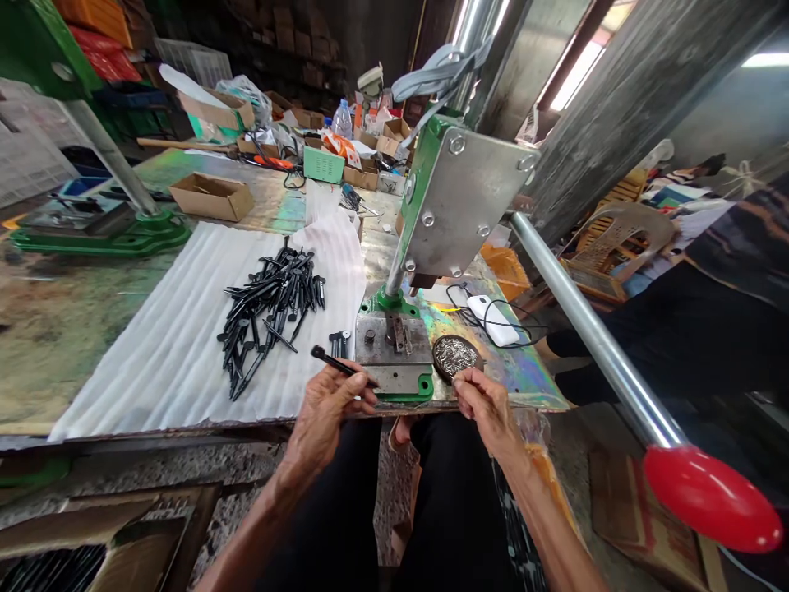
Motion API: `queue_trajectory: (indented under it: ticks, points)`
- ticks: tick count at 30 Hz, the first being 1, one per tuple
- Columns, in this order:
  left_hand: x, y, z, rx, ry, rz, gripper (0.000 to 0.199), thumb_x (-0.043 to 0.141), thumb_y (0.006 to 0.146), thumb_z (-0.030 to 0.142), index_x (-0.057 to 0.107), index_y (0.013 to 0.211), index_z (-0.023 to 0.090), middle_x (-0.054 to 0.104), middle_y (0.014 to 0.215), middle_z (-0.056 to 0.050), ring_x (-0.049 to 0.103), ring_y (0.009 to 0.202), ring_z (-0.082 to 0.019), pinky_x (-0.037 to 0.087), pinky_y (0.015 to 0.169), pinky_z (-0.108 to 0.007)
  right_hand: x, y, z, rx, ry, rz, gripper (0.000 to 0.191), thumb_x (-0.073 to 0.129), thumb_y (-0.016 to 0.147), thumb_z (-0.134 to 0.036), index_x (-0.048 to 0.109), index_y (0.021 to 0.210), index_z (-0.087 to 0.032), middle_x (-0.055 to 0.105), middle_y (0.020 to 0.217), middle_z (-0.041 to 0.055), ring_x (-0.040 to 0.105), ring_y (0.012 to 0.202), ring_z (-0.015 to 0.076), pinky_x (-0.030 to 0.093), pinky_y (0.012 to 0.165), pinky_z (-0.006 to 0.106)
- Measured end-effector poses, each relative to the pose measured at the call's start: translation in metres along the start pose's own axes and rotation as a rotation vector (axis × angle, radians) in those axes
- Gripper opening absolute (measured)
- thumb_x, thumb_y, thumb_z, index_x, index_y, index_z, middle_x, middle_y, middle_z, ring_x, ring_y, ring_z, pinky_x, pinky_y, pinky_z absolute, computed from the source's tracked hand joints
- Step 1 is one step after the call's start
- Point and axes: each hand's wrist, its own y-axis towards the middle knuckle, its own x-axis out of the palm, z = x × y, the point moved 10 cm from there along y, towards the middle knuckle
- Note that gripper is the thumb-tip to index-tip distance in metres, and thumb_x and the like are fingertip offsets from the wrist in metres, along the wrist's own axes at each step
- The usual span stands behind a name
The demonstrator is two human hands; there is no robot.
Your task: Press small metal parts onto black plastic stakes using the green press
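Note:
My left hand (326, 415) holds a slim black plastic spike (338, 363) between thumb and fingers, just left of a steel die plate (394, 349) on the green base of a bench press (456, 205). My right hand (484, 407) sits at the rim of a round dark dish (456, 358) heaped with tiny metal pieces. Its fingertips are pinched together there, and anything between them is too small to see. A loose heap of black plastic spikes (271, 312) lies on a white corrugated sheet (148, 345) left of the press.
The worn metal-topped bench (67, 329) carries a cardboard box (211, 196), a green electrical box (324, 164) and a white cabled device (493, 321). A steel lever with a red knob (708, 497) reaches toward the lower right. A seated person's dark-clothed legs (678, 329) are at right.

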Motion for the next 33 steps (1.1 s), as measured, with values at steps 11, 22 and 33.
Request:
queue_trajectory:
  ticks: [11,22,33]
  points:
    - [0.06,-0.028,-0.027,-0.159,-0.347,-0.274,0.019,0.072,0.076,0.028,0.06,0.081,0.014,0.069,0.078,-0.005,0.064,0.061,-0.012,0.052,0.057,-0.022,0.053,-0.054,-0.078,-0.015,0.235,-0.213,0.016,0.057,0.083,-0.028,0.055,0.071,-0.018,0.045,0.058,-0.0041,0.034,0.045,0.0076,0.025,0.042,0.022]
    - [0.06,-0.033,-0.031,-0.184,-0.389,-0.292,0.021,0.072,0.076,0.029,0.058,0.083,0.016,0.069,0.078,-0.004,0.064,0.06,-0.012,0.049,0.053,-0.019,0.061,-0.058,-0.082,-0.006,0.261,-0.229,0.021,0.058,0.083,-0.033,0.054,0.069,-0.018,0.041,0.052,-0.0057,0.03,0.044,0.0074,0.023,0.042,0.022]
    - [0.055,-0.033,-0.029,-0.164,-0.374,-0.267,0.022,0.073,0.075,0.029,0.057,0.083,0.016,0.069,0.079,-0.004,0.065,0.062,-0.012,0.05,0.055,-0.02,0.065,-0.058,-0.085,-0.014,0.21,-0.236,0.022,0.058,0.082,-0.033,0.052,0.068,-0.018,0.042,0.053,-0.0051,0.032,0.044,0.0079,0.024,0.041,0.022]
